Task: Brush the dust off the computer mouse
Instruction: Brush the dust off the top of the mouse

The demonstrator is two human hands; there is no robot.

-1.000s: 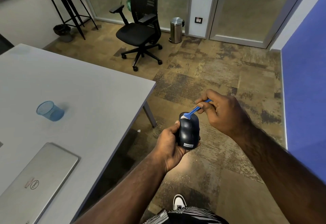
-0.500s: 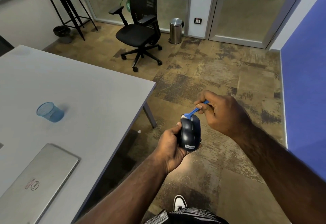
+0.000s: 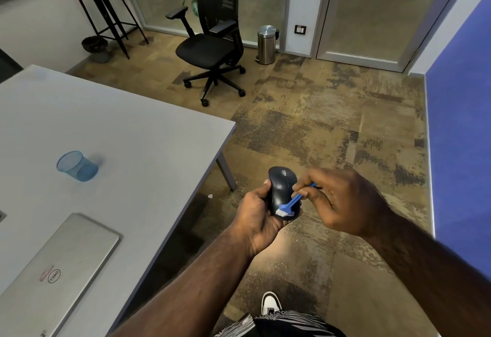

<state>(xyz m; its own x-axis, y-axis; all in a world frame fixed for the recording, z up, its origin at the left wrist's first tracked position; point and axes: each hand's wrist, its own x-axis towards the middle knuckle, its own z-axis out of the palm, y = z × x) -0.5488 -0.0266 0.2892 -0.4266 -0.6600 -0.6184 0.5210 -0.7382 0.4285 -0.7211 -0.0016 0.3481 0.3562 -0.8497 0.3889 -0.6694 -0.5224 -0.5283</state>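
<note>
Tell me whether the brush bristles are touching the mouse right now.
Touching. In the head view the white bristles of the blue brush lie flat against the near end of the mouse, with no gap showing, while the right hand pinches the handle.

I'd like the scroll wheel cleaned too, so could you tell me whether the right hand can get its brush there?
Probably yes: the scroll wheel is uncovered, beyond the left hand.
</note>
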